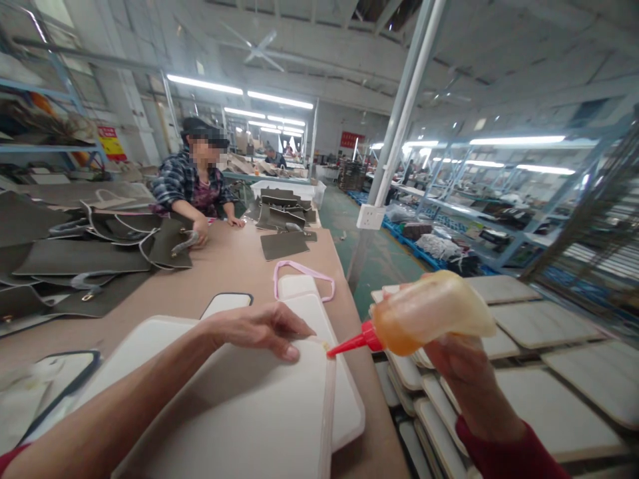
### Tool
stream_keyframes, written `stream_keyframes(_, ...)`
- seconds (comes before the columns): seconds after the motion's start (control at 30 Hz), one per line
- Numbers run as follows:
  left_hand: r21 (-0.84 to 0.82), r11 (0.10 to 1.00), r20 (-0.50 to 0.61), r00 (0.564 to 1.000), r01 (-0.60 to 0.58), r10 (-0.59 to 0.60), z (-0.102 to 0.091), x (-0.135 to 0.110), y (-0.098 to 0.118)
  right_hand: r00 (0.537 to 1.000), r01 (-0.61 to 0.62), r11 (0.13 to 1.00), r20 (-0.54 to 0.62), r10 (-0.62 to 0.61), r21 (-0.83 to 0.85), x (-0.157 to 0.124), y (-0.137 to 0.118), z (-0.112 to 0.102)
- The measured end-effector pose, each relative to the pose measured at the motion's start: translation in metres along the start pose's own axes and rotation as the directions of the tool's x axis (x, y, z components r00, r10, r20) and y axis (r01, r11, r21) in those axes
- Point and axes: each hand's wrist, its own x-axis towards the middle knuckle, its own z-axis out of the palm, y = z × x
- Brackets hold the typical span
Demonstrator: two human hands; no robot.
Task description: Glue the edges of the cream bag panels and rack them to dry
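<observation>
My right hand (462,372) grips a squeezy glue bottle (429,313) filled with amber liquid. Its red nozzle (349,344) points left and touches the far right corner of a white leather panel (239,412). My left hand (259,329) lies on that panel, fingers curled and pressing down just left of the nozzle tip. More white panels (344,399) lie stacked under and beside it on the tan table (224,266).
A person in a plaid shirt (190,183) sits across the table handling dark leather pieces (74,256). A pink strap (302,269) lies mid-table. Racks of white panels (539,359) stand to my right. A steel post (399,126) rises beyond the table's end.
</observation>
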Motion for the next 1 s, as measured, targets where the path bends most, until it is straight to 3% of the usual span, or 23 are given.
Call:
stream_keyframes(0.27, -0.004, 0.999, -0.022, 0.999, -0.033, 0.033, -0.002, -0.003, -0.005, 0.998, -0.007, 1.0, -0.062, 0.008, 0.004, -0.015, 0.004, -0.005)
stream_keyframes(0.53, -0.004, 0.999, -0.016, 0.999, -0.039, 0.038, -0.005, -0.006, -0.009, 0.997, 0.069, 0.997, -0.023, -0.07, -0.038, -0.006, -0.003, 0.008)
stream_keyframes(0.73, -0.039, 0.998, -0.034, 0.999, -0.04, 0.039, -0.005, -0.005, -0.009, 0.996, -0.02, 1.0, -0.086, 0.019, -0.006, -0.018, 0.002, 0.0)
stream_keyframes(1.0, -0.122, 0.992, -0.097, 0.995, 0.016, -0.028, -0.007, -0.006, -0.009, 0.994, -0.039, 0.997, -0.106, 0.032, -0.06, -0.022, 0.009, -0.013)
